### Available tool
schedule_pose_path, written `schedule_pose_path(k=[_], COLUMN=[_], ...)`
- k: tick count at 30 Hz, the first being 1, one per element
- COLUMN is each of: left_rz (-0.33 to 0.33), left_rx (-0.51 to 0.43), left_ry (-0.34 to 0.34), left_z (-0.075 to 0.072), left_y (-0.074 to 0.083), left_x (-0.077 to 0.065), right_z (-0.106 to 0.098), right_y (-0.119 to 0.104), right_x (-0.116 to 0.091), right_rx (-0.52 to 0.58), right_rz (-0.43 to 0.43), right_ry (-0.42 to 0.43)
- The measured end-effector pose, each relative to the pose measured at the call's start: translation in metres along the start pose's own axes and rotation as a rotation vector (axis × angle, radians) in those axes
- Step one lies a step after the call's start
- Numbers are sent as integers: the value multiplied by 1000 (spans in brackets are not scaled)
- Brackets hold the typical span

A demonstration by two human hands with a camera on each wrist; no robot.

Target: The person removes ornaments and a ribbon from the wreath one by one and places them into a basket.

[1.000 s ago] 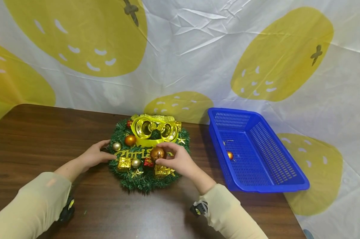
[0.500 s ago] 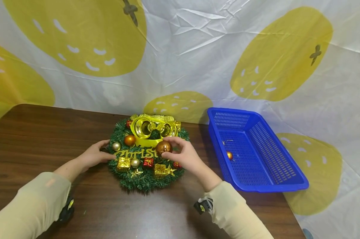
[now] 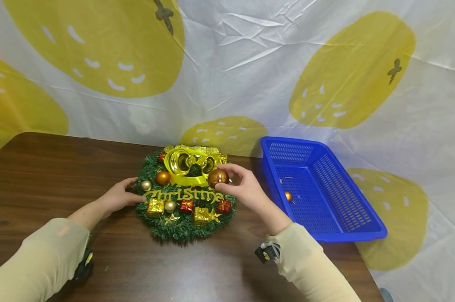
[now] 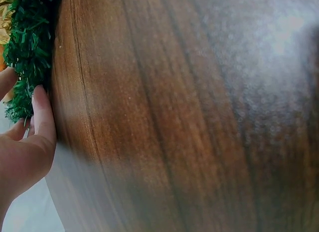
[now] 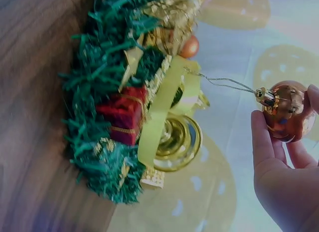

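My right hand (image 3: 246, 188) pinches a shiny copper-brown bauble (image 3: 218, 179) between thumb and fingers, above the right side of a green tinsel Christmas wreath (image 3: 174, 233). In the right wrist view the bauble's gold cap and thin loop of string (image 5: 227, 83) stretch toward the wreath's yellow ribbon. Gold bells (image 3: 180, 161), gold and red gift boxes, small baubles and gold "Christmas" lettering (image 3: 182, 194) decorate the wreath, the end of the lettering partly covered. At the wreath's left edge my left hand (image 3: 115, 197) grips the tinsel, thumb and fingers around the rim in the left wrist view.
To the right stands a blue plastic basket (image 3: 321, 240) with a small orange bauble (image 3: 289, 196) and a piece of thin string inside. Behind the brown wooden table (image 3: 61, 167) hangs a white cloth (image 3: 235, 75) printed with yellow fruit.
My right hand has lifted the bauble up and to the right, from over the lettering to beside the bells, uncovering more letters and a red gift box. My left hand has stayed put.
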State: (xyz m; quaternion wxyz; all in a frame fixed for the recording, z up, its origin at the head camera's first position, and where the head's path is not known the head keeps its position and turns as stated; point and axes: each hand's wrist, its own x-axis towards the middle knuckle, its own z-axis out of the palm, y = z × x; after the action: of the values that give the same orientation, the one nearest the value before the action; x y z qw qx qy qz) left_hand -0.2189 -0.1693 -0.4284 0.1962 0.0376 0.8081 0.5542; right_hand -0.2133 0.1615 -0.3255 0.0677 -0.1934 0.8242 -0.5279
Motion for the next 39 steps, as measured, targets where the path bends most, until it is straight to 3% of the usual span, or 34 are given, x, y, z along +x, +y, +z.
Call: schedule_pose_path(k=[17,39], left_rz=[-10,-5], left_rx=[4,35], left_ry=[-2,-22], left_z=[0,-2], left_y=[1,0], left_x=[-1,-2], right_z=[-37,-102], right_y=[-6,0], right_x=[1,-1], right_rx=[15,-125], right_rz=[-29,86], right_ry=[96,238])
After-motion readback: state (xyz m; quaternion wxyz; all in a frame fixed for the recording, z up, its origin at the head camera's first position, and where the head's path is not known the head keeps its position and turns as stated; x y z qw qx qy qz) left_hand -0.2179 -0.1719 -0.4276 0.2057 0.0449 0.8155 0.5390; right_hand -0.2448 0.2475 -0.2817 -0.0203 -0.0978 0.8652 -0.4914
